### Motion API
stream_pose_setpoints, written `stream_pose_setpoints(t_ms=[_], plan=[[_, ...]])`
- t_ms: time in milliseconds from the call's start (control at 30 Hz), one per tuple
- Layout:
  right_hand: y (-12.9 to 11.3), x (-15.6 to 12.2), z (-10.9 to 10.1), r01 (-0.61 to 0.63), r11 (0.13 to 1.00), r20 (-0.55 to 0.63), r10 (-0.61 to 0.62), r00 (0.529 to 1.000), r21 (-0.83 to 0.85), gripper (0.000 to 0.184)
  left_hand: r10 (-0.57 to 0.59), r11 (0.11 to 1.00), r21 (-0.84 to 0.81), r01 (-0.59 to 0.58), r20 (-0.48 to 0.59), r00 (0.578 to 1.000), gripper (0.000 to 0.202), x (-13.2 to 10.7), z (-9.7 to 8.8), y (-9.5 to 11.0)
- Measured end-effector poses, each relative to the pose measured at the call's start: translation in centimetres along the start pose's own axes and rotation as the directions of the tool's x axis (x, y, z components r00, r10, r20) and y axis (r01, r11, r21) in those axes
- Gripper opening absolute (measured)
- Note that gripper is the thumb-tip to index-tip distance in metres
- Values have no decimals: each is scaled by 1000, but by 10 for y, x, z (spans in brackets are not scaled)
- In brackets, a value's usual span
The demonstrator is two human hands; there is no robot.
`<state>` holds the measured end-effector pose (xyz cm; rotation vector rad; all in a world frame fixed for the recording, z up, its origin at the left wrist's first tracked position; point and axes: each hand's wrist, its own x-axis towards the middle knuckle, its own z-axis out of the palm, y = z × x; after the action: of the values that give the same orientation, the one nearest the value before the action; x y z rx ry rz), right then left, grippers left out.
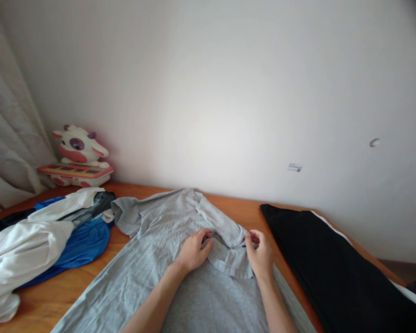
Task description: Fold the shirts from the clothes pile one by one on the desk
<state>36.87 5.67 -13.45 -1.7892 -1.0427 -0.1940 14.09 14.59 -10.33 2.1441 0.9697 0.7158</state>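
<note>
A grey T-shirt [152, 259] lies spread over the wooden table, its collar end toward the wall. Its left sleeve sticks out flat, while the right sleeve is folded inward over the body. My left hand [195, 249] pinches the cloth at the inner side of that folded sleeve; its fingertips are partly hidden by fabric. On the sleeve's outer side, my right hand [260, 254] grips the edge between thumb and fingers. Both hands rest low against the shirt.
Rumpled white [38, 240] and blue clothes [86, 245] are heaped at left. Behind them stands a cow-shaped toy keyboard [79, 157] by a curtain [10, 115]. Black trousers [319, 259] with a white stripe lie at right. A wall [208, 92] bounds the table's [242, 208] far edge.
</note>
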Motion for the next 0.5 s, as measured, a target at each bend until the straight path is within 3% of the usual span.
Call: stream_pose_setpoints(t_ms=[67, 133, 200, 333, 500], plan=[[4, -1, 1, -50, 999, 15, 49, 999, 13, 52, -154, 987, -35, 154, 2, 988, 34, 11, 0, 2], [6, 0, 1, -50, 999, 36, 49, 998, 8, 53, -313, 948, -62, 313, 5, 950, 29, 28, 1, 3], [9, 1, 1, -34, 999, 49, 34, 998, 6, 53, -399, 912, -89, 399, 20, 917, 39, 46, 4, 3], [17, 4, 2, -27, 999, 104, 25, 994, 21, 50, -473, 856, -209, 472, 50, 880, 51, 74, 14, 1], [19, 4, 3, -32, 998, 107, 27, 994, 48, 50, -511, 724, -505, 470, 64, 857, 38, 89, 22, 2]])
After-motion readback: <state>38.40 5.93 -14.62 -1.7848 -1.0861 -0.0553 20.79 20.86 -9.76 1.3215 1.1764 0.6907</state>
